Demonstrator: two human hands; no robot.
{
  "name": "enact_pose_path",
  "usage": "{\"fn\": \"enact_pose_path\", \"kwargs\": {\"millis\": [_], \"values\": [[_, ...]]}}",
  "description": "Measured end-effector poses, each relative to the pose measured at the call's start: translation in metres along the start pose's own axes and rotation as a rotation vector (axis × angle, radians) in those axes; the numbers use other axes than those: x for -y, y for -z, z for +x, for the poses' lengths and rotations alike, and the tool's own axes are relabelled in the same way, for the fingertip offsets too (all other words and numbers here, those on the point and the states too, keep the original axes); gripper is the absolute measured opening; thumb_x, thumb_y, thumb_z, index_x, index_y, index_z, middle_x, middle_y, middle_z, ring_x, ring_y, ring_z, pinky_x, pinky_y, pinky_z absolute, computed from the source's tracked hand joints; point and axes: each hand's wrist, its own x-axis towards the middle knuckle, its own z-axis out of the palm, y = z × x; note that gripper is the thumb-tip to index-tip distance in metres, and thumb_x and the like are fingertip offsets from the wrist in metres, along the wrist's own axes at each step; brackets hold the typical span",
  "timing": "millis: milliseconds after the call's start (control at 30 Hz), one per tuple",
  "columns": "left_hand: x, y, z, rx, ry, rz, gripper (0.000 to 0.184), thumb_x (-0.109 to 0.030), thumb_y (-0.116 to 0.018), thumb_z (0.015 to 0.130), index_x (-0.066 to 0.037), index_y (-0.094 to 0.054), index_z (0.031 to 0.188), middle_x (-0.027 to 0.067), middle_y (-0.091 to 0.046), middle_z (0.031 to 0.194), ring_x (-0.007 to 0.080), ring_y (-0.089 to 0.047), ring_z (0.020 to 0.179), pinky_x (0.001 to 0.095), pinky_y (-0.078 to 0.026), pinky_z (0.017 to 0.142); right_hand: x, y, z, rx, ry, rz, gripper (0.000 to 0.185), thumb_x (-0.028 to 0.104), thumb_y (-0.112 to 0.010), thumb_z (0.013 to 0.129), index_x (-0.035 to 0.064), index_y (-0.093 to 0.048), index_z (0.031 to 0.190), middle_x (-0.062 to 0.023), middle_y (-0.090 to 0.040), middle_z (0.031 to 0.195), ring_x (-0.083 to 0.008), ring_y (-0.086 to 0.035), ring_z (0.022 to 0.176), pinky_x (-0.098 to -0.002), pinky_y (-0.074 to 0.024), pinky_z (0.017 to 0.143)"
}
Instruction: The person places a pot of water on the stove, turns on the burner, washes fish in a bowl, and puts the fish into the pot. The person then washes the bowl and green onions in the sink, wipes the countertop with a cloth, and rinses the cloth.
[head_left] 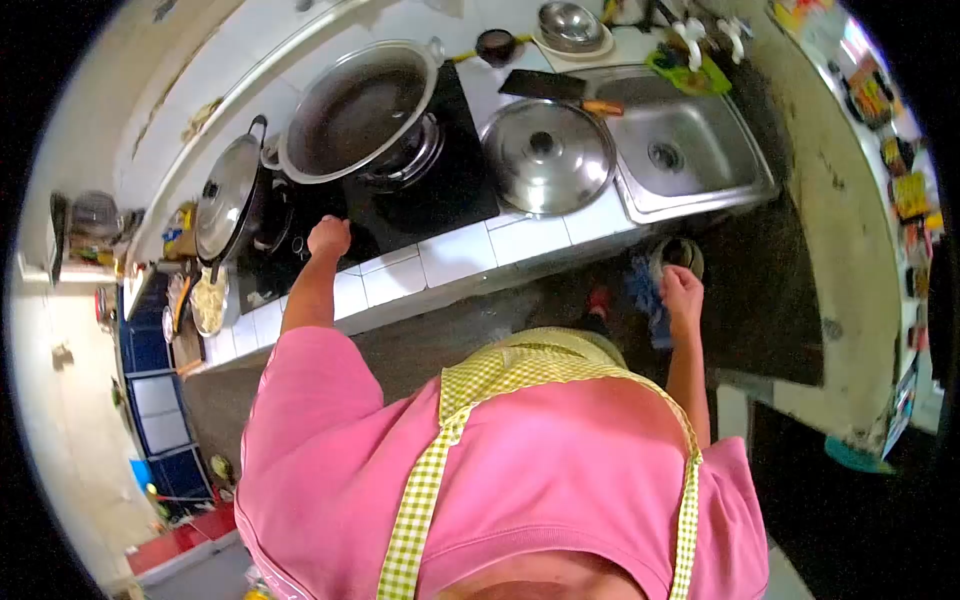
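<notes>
My left hand (330, 236) is closed at the front edge of the black stove (440, 205), near its knobs; whatever its fingers hold is hidden. Behind it a large metal pot (365, 115) sits on a burner, with dark contents. A second pan with a lid (228, 195) stands on the stove's left side. My right hand (682, 292) hangs in front of the counter below the sink, its fingers curled together. Nothing can be made out in them. Beneath that hand are a blue cloth (650, 300) and a round container (690, 257) on the floor.
A round metal lid (548, 165) lies between stove and sink (690, 160). Behind the lid is a cleaver (545, 85) with an orange-brown handle. Metal bowls (570, 25) stand at the back. A bowl of pale food (209, 303) sits at the counter's left end.
</notes>
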Motion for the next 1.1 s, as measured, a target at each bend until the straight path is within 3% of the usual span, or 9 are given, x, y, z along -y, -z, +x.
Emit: {"fn": "enact_pose_path", "kwargs": {"millis": [300, 467, 567, 667, 767, 833, 1100], "values": [[0.002, -0.008, 0.015, 0.046, -0.027, 0.134, 0.053, -0.048, -0.036, 0.081, -0.002, -0.046, 0.104, 0.0183, -0.052, 0.106, 0.0334, -0.05, 0.097, 0.0424, -0.042, 0.078, -0.067, 0.04, -0.032, -0.117, -0.217, 0.046, 0.019, 0.019, -0.053, 0.08, 0.002, -0.056, 0.087, 0.0, -0.052, 0.066, -0.0063, -0.044, 0.051, -0.0202, -0.0337, 0.044], [0.024, -0.03, 0.051, 0.094, -0.04, 0.161, 0.057, -0.051, -0.038, 0.079, -0.003, -0.044, 0.11, 0.0193, -0.049, 0.11, 0.0342, -0.049, 0.1, 0.0436, -0.041, 0.08, -0.078, 0.054, -0.036, -0.161, -0.222, 0.144, 0.018, 0.02, -0.055, 0.079, 0.0033, -0.057, 0.086, 0.0007, -0.052, 0.065, -0.0057, -0.045, 0.051, -0.0197, -0.0335, 0.043], [0.015, -0.012, 0.032, 0.077, 0.09, 0.025, 0.058, -0.051, -0.039, 0.079, -0.002, -0.046, 0.108, 0.0199, -0.05, 0.109, 0.0336, -0.049, 0.099, 0.0441, -0.04, 0.081, -0.071, 0.056, -0.037, -0.188, -0.213, 0.126, 0.019, 0.02, -0.056, 0.078, 0.003, -0.057, 0.085, 0.0009, -0.053, 0.065, -0.0055, -0.045, 0.052, -0.0193, -0.0335, 0.043], [0.026, -0.019, 0.049, -0.028, -0.039, 0.078, 0.055, -0.05, -0.04, 0.079, 0.0, -0.052, 0.099, 0.0209, -0.054, 0.1, 0.0324, -0.054, 0.092, 0.0424, -0.043, 0.076, -0.071, 0.056, -0.034, -0.176, -0.21, 0.133, 0.019, 0.02, -0.056, 0.078, 0.0029, -0.057, 0.086, 0.0014, -0.053, 0.065, -0.0056, -0.044, 0.052, -0.0194, -0.0337, 0.044], [0.013, -0.006, 0.028, 0.14, 0.062, -0.184, 0.052, -0.047, -0.042, 0.079, 0.002, -0.056, 0.088, 0.0212, -0.058, 0.088, 0.0316, -0.058, 0.082, 0.0399, -0.047, 0.069, -0.073, 0.055, -0.033, -0.158, -0.219, 0.119, 0.019, 0.02, -0.055, 0.078, 0.0034, -0.057, 0.087, 0.0014, -0.052, 0.064, -0.0059, -0.044, 0.051, -0.0196, -0.0335, 0.043], [0.02, -0.022, 0.043, -0.074, -0.118, 0.087, 0.047, -0.043, -0.044, 0.08, 0.001, -0.057, 0.084, 0.0198, -0.059, 0.082, 0.0313, -0.059, 0.075, 0.0379, -0.048, 0.063, -0.07, 0.056, -0.032, -0.151, -0.191, 0.137, 0.019, 0.02, -0.054, 0.079, 0.0033, -0.057, 0.088, 0.0002, -0.053, 0.065, -0.0067, -0.045, 0.053, -0.0205, -0.0349, 0.045], [0.021, -0.027, 0.04, -0.118, -0.139, 0.112, 0.047, -0.043, -0.04, 0.081, 0.0, -0.057, 0.087, 0.0198, -0.058, 0.085, 0.0342, -0.055, 0.083, 0.0421, -0.044, 0.072, -0.062, 0.063, -0.03, -0.193, -0.224, 0.028, 0.023, 0.022, -0.054, 0.079, 0.0028, -0.058, 0.091, -0.0006, -0.055, 0.068, -0.0074, -0.048, 0.057, -0.0216, -0.0372, 0.048]]}}
